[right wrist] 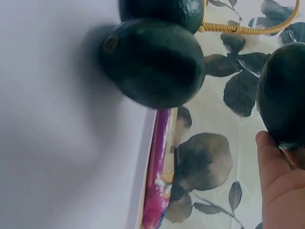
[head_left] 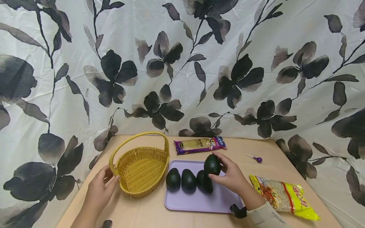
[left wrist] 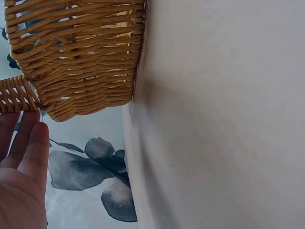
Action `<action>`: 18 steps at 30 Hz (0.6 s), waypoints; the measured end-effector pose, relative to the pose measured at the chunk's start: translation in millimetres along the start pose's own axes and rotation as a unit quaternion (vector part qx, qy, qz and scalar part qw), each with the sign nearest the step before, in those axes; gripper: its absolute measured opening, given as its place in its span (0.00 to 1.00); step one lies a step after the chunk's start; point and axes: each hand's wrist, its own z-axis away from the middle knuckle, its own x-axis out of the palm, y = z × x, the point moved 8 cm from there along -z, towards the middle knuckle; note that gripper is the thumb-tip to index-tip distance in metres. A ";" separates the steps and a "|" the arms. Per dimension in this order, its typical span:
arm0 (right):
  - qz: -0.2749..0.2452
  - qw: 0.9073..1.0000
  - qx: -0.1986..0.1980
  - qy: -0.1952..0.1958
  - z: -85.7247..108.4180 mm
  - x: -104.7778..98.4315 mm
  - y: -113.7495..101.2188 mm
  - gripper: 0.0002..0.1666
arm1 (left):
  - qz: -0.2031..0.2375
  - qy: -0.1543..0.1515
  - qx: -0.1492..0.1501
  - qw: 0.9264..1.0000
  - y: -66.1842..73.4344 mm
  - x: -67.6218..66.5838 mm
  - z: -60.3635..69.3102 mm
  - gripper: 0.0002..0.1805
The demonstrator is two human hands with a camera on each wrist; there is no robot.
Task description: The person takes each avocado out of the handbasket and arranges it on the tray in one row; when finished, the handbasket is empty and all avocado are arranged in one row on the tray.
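The left hand [head_left: 98, 188] holds the yellow wicker basket [head_left: 139, 191] at the foot of its handle, thumb on the near side. In the left wrist view, fingertips of the left hand [left wrist: 24, 167] meet the wrapped handle [left wrist: 16, 93]. The right hand [head_left: 229, 174] grips a dark green avocado [head_left: 212, 164] between thumb and fingers, above the lilac tray [head_left: 199, 202]. Three more avocados lie in a row on the tray: a left one [head_left: 173, 179], a middle one [head_left: 188, 180], and a right one [head_left: 203, 183] partly covered by the held avocado.
Behind the tray lies a purple noodle packet [head_left: 199, 145]. A purple lollipop [head_left: 258, 159] is at the right, with a yellow bag [head_left: 285, 196] nearer the front. A floral cloth [head_left: 182, 79] hangs behind the table.
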 end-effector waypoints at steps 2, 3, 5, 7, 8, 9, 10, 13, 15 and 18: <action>0.003 1.000 0.007 0.005 2.2 -2.8 3.3 0.53 | -0.001 0.001 -0.001 1.000 0.3 -0.2 0.1 0.29; 0.005 1.000 0.011 0.007 3.3 -4.1 5.0 0.53 | -0.001 0.002 -0.002 1.000 0.4 -0.4 0.2 0.29; 0.012 1.000 0.020 0.011 5.8 -6.7 7.8 0.53 | -0.003 0.004 -0.003 1.000 0.3 -0.6 0.1 0.29; 0.015 0.999 0.026 0.016 8.3 -9.1 10.7 0.53 | -0.003 0.005 -0.003 1.000 0.3 -0.5 -0.2 0.30; 0.015 0.999 0.029 0.018 9.4 -10.3 12.3 0.53 | -0.002 0.005 -0.003 1.000 0.1 -0.6 -0.4 0.30; 0.015 0.999 0.032 0.021 10.6 -11.5 13.8 0.53 | -0.002 0.005 -0.003 1.000 0.1 -0.6 -0.7 0.30; 0.015 0.999 0.034 0.023 11.8 -12.4 15.6 0.52 | -0.002 0.004 -0.003 1.000 -0.1 -0.5 -0.9 0.30; 0.007 0.999 0.043 0.024 15.0 -14.2 22.7 0.52 | -0.001 0.002 -0.003 1.000 -0.4 -0.5 -1.3 0.29; 0.005 0.998 0.058 0.022 17.1 -14.9 29.3 0.52 | 0.000 0.001 -0.004 1.000 -0.3 -0.4 -1.4 0.29; 0.009 0.996 0.083 0.019 20.2 -15.8 40.4 0.51 | 0.000 0.000 -0.005 1.000 0.2 -0.4 -1.5 0.29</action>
